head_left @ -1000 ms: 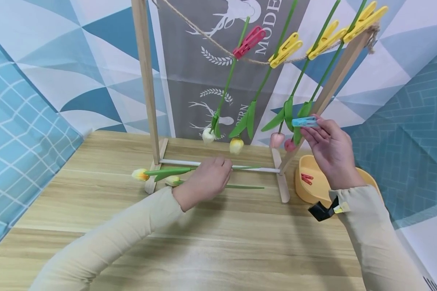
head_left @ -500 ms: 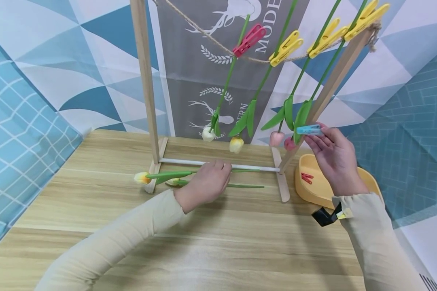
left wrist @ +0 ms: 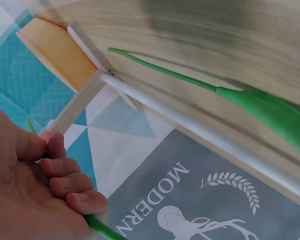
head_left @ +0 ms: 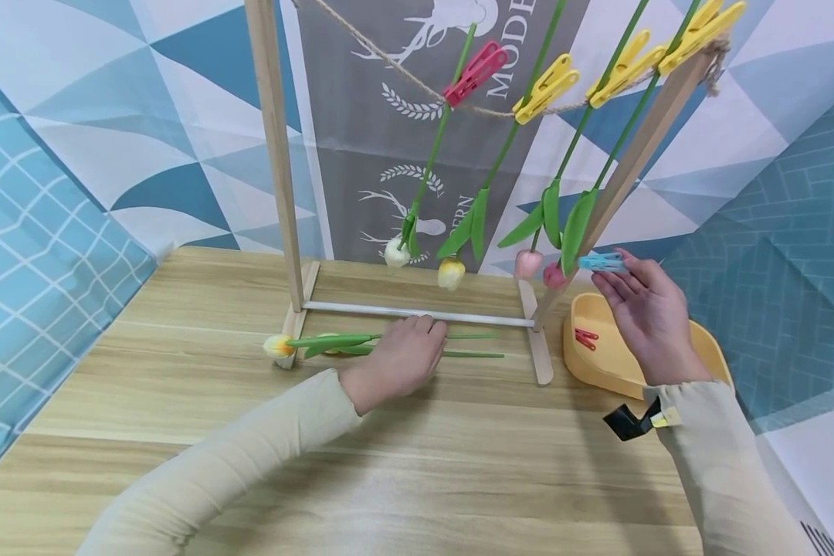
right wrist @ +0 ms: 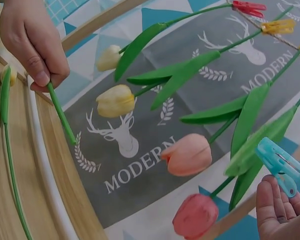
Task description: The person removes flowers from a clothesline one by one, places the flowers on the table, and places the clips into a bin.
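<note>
In the head view the left hand (head_left: 399, 359) has its fingers curled round the green stem of a yellow-white tulip (head_left: 278, 346), above the table. The left wrist view shows that stem (left wrist: 104, 229) coming out of the curled fingers. A second tulip lies on the table, its stem (head_left: 474, 355) nearer the front. At the right, the right hand (head_left: 649, 313) pinches a light blue clothespin (head_left: 601, 262), beside the hanging dark pink tulip (head_left: 554, 276). The right wrist view shows the blue clothespin (right wrist: 280, 162) at the fingertips.
A wooden frame (head_left: 278, 154) with a white bottom bar (head_left: 361, 310) stands at the back. Its rope (head_left: 389, 62) carries several tulips hanging head down from one red and several yellow clothespins (head_left: 545, 89). A yellow tray (head_left: 608, 377) with red clothespins (head_left: 586, 338) sits at the right.
The left hand and its tulip have come slightly down and toward the front of the table. The right hand with the blue clothespin has moved lower and to the right.
</note>
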The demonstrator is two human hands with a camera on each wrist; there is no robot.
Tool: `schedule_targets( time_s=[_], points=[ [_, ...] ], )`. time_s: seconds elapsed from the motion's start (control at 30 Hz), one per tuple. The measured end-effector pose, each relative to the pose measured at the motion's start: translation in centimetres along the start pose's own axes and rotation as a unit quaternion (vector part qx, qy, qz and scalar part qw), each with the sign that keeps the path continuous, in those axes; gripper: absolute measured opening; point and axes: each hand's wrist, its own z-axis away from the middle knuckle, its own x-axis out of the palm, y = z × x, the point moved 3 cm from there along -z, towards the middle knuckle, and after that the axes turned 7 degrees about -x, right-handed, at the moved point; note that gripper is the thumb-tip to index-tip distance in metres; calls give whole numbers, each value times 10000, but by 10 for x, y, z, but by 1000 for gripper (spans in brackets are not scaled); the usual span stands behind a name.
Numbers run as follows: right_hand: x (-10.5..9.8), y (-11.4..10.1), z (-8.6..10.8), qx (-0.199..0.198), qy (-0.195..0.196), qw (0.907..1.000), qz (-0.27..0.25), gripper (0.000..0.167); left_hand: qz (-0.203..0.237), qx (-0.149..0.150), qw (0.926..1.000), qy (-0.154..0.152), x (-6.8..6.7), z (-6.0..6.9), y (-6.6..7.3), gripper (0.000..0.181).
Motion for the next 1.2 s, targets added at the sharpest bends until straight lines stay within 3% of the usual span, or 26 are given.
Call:
schedule_targets(
  time_s=[0.53,1.2],
  points=[
    [-24,-1,1,91,99,9995,-291,17,-39,151,9996,-245,17,5,7,15],
    [-70,-1,7,400,728,9963,-231,17,-94,154,9983,-549,35,8,17,15]
  ],
)
